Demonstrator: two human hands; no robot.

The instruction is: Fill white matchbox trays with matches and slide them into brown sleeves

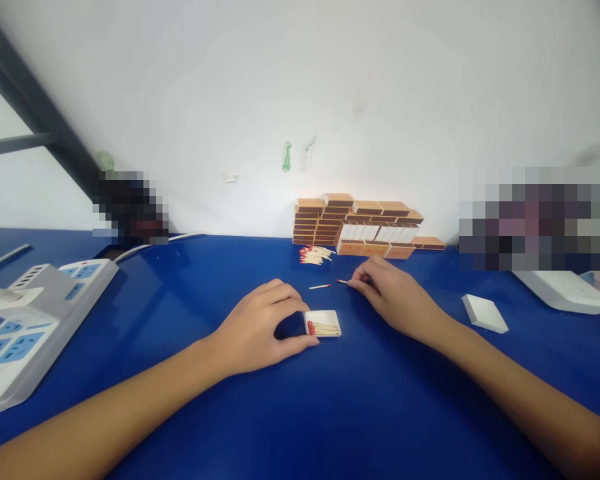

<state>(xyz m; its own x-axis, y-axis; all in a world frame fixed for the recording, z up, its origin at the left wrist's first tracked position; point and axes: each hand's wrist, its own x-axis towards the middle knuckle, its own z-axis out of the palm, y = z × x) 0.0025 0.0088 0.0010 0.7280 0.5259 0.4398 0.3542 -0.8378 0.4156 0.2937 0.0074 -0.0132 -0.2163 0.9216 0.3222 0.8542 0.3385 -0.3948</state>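
On the blue table, my left hand [263,327] grips the left end of a small white matchbox tray [323,323] between thumb and fingers; several red-tipped matches lie inside it. My right hand [393,297] rests just right of the tray and pinches a single match [342,282] at its fingertips. Another loose match [320,287] lies on the table between the hands. A small pile of matches [316,255] sits farther back, in front of a stack of orange matchboxes [363,227] against the wall.
A grey and blue power strip [25,327] lies at the left edge with a cable running back. A white box sleeve [484,313] lies right of my right forearm, and a white flat device [565,291] sits at the far right. Blue table [300,413] stretches forward.
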